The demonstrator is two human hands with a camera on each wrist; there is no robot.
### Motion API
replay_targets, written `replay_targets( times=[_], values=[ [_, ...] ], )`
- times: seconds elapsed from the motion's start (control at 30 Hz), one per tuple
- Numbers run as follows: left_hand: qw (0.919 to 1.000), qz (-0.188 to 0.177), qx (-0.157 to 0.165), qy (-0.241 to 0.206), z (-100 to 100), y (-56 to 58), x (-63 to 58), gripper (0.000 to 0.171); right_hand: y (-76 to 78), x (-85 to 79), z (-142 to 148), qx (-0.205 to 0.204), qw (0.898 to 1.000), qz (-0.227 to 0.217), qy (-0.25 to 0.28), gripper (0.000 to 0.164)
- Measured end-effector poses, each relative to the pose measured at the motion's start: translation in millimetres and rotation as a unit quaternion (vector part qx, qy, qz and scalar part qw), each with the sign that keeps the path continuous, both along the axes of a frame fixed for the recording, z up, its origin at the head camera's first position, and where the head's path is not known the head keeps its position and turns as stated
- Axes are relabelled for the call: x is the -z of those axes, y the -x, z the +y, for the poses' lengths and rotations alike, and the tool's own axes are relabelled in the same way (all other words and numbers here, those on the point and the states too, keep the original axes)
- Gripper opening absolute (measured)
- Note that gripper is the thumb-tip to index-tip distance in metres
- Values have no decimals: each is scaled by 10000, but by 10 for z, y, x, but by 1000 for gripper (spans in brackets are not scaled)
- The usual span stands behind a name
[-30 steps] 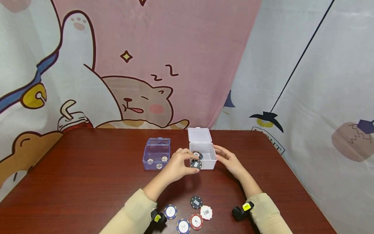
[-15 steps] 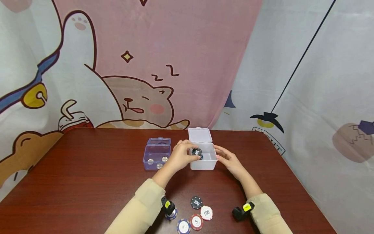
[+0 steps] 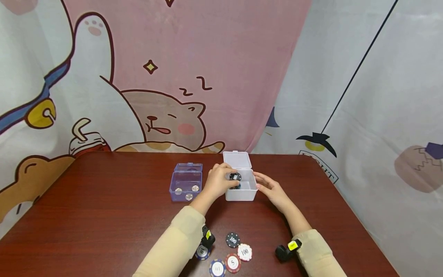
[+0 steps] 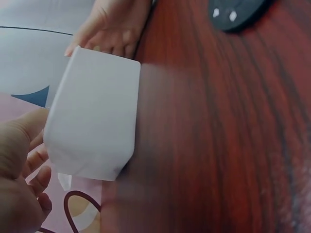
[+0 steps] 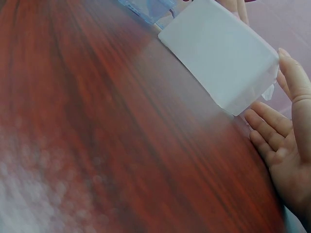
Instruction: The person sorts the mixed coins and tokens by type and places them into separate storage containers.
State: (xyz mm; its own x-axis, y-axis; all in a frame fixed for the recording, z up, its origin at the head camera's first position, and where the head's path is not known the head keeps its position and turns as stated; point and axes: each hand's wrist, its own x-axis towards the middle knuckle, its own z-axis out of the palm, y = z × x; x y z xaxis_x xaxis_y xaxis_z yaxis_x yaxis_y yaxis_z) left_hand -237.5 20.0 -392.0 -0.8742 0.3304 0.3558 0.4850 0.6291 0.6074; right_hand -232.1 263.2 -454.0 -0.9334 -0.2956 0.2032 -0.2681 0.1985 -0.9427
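Note:
My left hand (image 3: 218, 180) pinches a black poker chip (image 3: 235, 176) between thumb and fingers, inside the mouth of the white plastic box (image 3: 241, 195). Another chip in the box shows partly below it. The box's lid (image 3: 237, 160) is flipped back. My right hand (image 3: 273, 192) touches the box's right side with relaxed, extended fingers. In the left wrist view the box wall (image 4: 95, 107) hides the chips inside, with the left hand (image 4: 19, 170) at its rim. From the right wrist view, the right hand (image 5: 286, 145) lies along the box's side, fingertips at its edge.
Left of the white box stands a translucent blue box (image 3: 185, 196), lid back, holding several silvery coins. Nearer on the table lie a black chip (image 3: 233, 240), a white chip (image 3: 244, 252), a red chip (image 3: 232, 263) and two blue chips, one (image 3: 217, 268) beside the red.
My left hand has moved forward and slightly right, carrying the black poker chip from the white box's front edge into its opening. My right hand has stayed at the box's side.

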Motion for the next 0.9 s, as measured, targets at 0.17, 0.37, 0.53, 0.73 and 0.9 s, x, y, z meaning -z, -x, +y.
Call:
replay_targets(
  times=[0.17,0.37,0.53,0.73,0.9],
  values=[
    [9997,33,-106,202,13,22,48,40,3,15,8,-35,10000,6,44,49],
    [9992,131,-239,307,10,45,104,41,11,10,-4,-2,10000,15,70,48],
    [9989,140,-302,323,19,45,115,41,11,9,-3,13,10000,78,52,47],
    [9989,18,-355,292,24,24,106,43,6,8,1,-24,10000,50,54,47],
    [9993,-59,-284,219,16,13,92,44,5,7,-4,-28,9999,27,120,47]
  ],
)
